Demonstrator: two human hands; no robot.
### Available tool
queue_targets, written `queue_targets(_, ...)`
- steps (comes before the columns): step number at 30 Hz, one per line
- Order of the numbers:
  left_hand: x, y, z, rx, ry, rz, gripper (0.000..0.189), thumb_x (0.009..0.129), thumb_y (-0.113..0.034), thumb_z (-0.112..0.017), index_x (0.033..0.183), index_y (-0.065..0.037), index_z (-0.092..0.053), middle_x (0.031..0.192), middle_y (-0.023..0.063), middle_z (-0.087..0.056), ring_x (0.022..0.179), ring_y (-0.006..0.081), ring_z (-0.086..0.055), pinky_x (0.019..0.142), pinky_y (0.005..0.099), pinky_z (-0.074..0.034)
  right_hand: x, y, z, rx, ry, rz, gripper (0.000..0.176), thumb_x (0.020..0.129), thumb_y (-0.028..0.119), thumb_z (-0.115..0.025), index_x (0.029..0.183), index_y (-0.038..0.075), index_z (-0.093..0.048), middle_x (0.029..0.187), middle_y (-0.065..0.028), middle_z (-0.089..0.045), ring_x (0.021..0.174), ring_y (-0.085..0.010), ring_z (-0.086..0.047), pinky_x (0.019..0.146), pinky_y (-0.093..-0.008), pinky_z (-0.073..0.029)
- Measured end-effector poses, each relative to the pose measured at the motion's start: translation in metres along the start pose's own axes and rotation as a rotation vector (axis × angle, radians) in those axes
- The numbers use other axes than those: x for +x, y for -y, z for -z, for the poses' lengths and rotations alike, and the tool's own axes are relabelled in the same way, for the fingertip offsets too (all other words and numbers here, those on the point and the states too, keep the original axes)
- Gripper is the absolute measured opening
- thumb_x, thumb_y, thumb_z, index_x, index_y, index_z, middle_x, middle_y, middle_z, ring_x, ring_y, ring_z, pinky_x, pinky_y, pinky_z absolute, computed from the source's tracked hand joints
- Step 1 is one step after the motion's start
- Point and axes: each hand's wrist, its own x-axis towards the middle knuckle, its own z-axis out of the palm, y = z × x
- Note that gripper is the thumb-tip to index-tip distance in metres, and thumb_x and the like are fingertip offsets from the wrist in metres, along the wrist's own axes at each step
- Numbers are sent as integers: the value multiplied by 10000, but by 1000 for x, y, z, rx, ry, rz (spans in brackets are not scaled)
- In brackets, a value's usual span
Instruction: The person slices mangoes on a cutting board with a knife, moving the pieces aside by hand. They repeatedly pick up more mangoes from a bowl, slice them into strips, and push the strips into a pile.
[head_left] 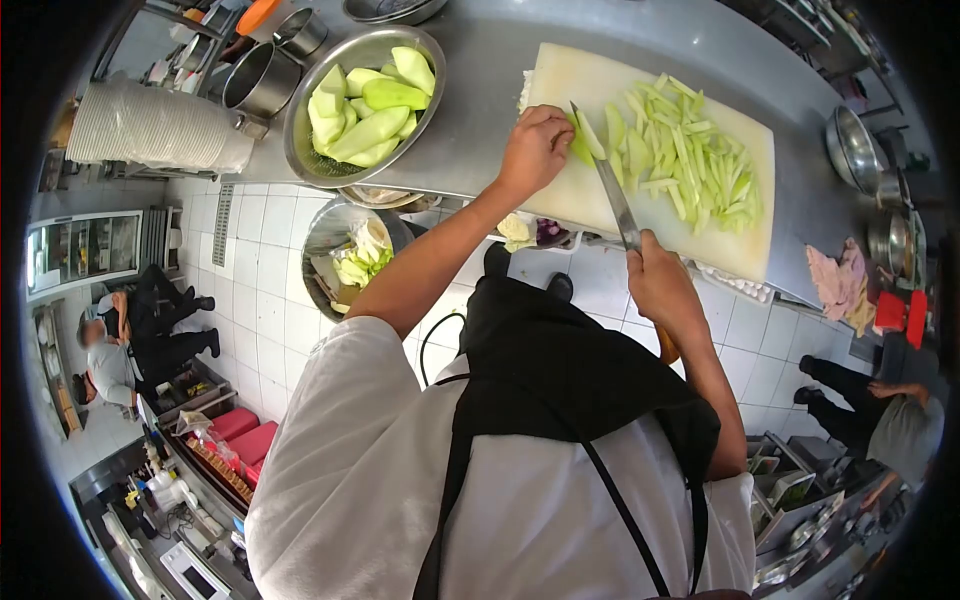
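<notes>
On the white cutting board [570, 80], my left hand [537, 150] has its fingers curled against a pale green vegetable piece [581, 146]. My right hand [660, 280] is closed around the handle of a knife [617, 195]. The blade points away from me and lies right beside the piece, with a thin slice along its far end. Cut pale green strips [690, 160] are heaped on the board to the right of the blade. My left fingertips are partly hidden behind the hand.
A metal colander [433, 115] with larger peeled pieces stands at left on the steel counter [490, 60]. Below it, a bin [318, 235] holds scraps. Metal bowls [855, 150] and a pink cloth [838, 278] lie right. Two people [110, 340] [905, 430] are at the sides.
</notes>
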Motion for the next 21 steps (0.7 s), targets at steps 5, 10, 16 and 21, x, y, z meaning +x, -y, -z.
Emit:
queue_targets(5,2,-2,2,12,-8,-12,86,802,12,-719,878,-3,-755,1007,101,-699,989,317,-633,883,400,-532,11,-7,-17,-62,-33,32,244,1018,163,-477,1153,-36,-514,942,-353,-675,950,-534,-645,885,-602,-475)
queue_targets(10,0,-2,1,37,12,-20,85,799,14,-722,876,-2,-755,1000,99,-695,992,314,-628,882,399,-531,41,-17,-27,-121,-120,117,238,1013,152,-469,1149,-39,-507,869,-324,-685,817,-497,-681,806,-578,-524)
queue_targets(16,0,0,1,90,9,-54,108,806,-7,-761,914,-1,-764,1027,105,-708,983,303,-659,862,380,-549,22,-3,13,174,-22,-100,250,1028,178,-461,1129,-46,-506,733,-263,-668,491,-369,-639,615,-493,-554)
queue_targets(21,-1,2,-1,60,-32,-19,101,820,-9,-751,921,1,-763,1016,102,-704,985,302,-656,864,382,-545,6,-8,3,82,-32,-13,291,1040,207,-469,1169,-50,-514,840,-313,-679,770,-476,-674,778,-554,-519)
